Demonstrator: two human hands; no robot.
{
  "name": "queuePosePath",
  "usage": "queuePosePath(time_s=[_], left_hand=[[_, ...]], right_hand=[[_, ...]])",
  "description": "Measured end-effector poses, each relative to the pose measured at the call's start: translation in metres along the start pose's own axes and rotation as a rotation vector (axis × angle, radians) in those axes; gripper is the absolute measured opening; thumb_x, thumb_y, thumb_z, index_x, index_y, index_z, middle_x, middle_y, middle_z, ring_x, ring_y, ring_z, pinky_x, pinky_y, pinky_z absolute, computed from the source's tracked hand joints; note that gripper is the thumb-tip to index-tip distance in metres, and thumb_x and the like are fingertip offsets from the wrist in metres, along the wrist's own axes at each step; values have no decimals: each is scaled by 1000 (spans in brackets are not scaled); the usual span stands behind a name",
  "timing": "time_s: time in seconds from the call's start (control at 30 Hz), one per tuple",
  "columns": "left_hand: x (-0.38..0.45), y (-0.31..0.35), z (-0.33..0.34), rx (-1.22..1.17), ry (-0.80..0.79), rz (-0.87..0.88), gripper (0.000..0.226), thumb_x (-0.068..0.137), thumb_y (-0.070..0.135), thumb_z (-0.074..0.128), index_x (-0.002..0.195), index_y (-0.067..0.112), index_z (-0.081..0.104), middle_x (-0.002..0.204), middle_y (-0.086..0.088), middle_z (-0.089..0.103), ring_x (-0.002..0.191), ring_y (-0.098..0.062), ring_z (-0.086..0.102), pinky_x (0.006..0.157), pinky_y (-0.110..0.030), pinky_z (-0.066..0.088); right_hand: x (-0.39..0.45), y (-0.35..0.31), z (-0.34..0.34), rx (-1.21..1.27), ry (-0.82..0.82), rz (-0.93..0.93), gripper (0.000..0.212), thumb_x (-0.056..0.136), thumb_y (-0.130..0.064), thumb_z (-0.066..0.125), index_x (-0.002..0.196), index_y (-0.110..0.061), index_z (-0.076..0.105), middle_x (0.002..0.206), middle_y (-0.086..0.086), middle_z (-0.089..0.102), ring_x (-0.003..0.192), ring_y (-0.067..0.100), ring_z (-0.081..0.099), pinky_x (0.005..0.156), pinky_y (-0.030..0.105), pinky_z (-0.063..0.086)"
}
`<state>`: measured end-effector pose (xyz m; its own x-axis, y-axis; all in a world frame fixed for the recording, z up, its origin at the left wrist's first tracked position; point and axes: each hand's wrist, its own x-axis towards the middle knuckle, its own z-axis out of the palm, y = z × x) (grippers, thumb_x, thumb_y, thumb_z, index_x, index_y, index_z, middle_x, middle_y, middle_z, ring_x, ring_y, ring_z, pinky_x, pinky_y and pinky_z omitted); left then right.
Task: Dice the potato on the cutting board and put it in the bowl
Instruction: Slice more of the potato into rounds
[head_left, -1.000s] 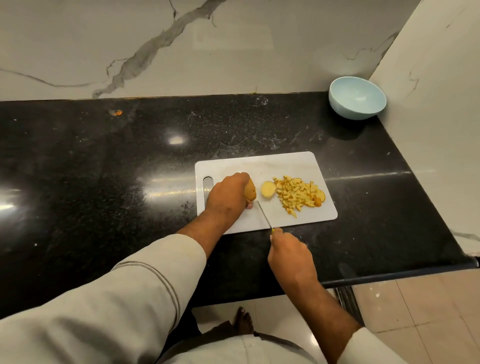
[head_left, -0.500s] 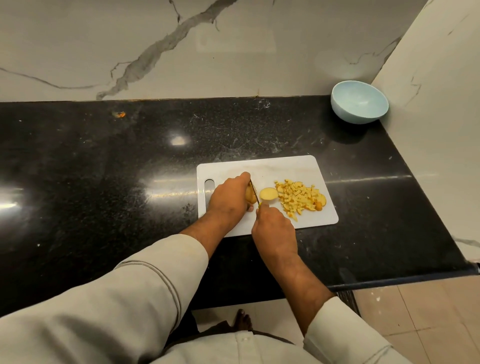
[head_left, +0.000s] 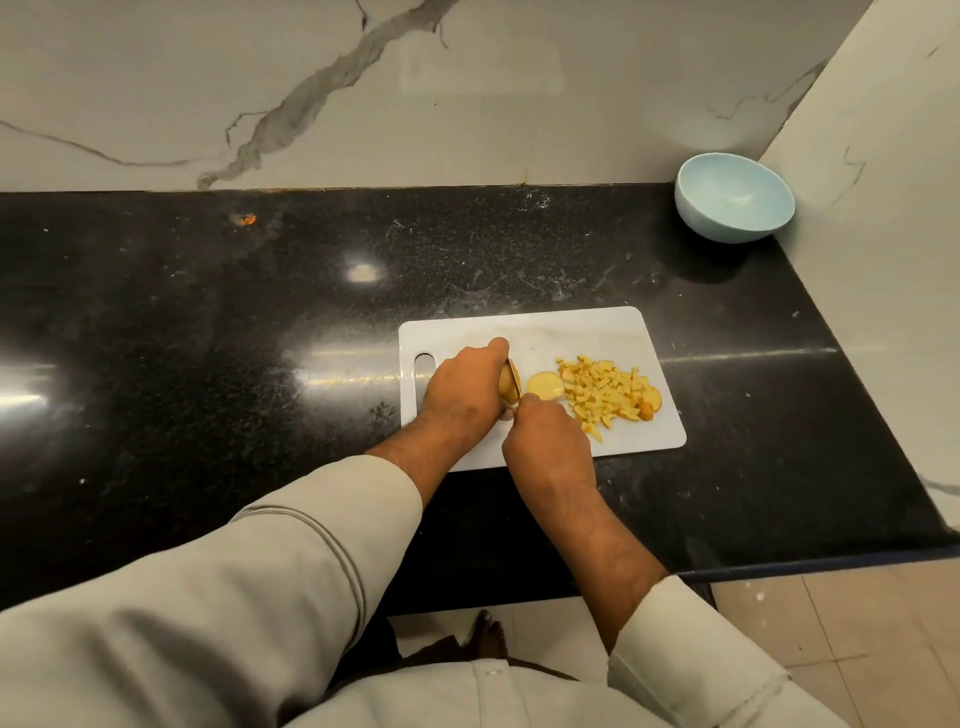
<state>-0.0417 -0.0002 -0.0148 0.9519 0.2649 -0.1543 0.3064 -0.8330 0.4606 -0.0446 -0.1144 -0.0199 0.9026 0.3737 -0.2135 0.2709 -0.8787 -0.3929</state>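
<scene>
Potato work goes on at the near left of the white cutting board, where the knife, drawn back toward the counter edge a second ago, is now set into the remaining chunk for another slice. The left hand curls over and holds the chunk, while the right hand is wrapped tight round the knife handle. One cut round and a heap of dice lie to the right; the blue bowl, far right, looks empty, so slicing and transfer remain.

Pale beige long sleeves, dark seam line near cuffs, forearms bare; matching buttoned shirt front.
</scene>
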Motion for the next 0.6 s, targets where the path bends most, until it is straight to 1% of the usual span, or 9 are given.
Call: queuePosePath(time_s=[0.03,0.1,0.17,0.23,0.3,0.37,0.43,0.53,0.6], left_hand=[[0,0,-1,11,-15,1,39,73,15,71,104,17,48,91,-4,60,79,-27,55,64,-32,44],[-2,0,-1,26,-10,18,36,74,13,70,101,16,47,90,-5,61,81,-28,57,63,-33,42],[-4,-1,2,38,29,54,26,77,9,61,93,17,42,82,-3,57,77,-28,55,60,-32,37],[-5,-2,3,28,51,65,21,79,9,55,91,18,39,75,1,51,72,-26,51,58,-31,32],[-2,-2,-1,22,18,51,27,77,13,62,96,17,43,80,-1,53,73,-25,50,60,-31,35],[0,-3,-2,13,-8,32,39,73,16,71,103,16,46,83,0,51,74,-23,49,61,-31,37],[-2,-3,1,12,13,39,38,73,14,72,101,17,45,80,3,48,73,-22,48,60,-31,35],[-5,-6,7,0,49,57,30,75,9,63,91,20,40,75,4,47,72,-24,51,58,-30,33],[-5,-6,5,-16,45,39,29,75,13,64,94,19,43,75,4,48,71,-24,50,57,-30,33]], right_hand=[[-3,1,1,5,-1,15,24,89,-7,41,70,-21,36,82,3,54,66,22,43,59,32,33],[-1,-1,-1,6,-7,20,22,89,-8,43,71,-20,37,79,-1,51,65,20,40,59,32,33],[7,-7,-4,8,-23,9,19,89,-8,43,73,-18,39,77,-1,51,62,20,41,59,33,34],[13,-11,-7,18,-40,2,20,89,-8,45,71,-16,41,75,-2,50,58,20,40,59,33,33],[12,-8,-7,0,-56,7,18,87,-6,47,72,-15,42,70,-2,47,63,23,43,60,33,36],[2,0,-5,-35,-67,13,26,86,-5,46,66,-17,37,64,-3,38,65,23,44,60,32,37],[0,4,-3,-35,-78,18,30,87,-6,46,63,-20,36,63,-3,35,65,23,45,59,31,36],[14,-3,-8,3,-85,-18,16,86,-7,49,73,-14,45,63,-3,39,65,24,47,57,31,36],[20,-6,-9,16,-87,-30,14,85,-7,51,74,-14,45,63,-2,39,65,24,48,57,31,36]])
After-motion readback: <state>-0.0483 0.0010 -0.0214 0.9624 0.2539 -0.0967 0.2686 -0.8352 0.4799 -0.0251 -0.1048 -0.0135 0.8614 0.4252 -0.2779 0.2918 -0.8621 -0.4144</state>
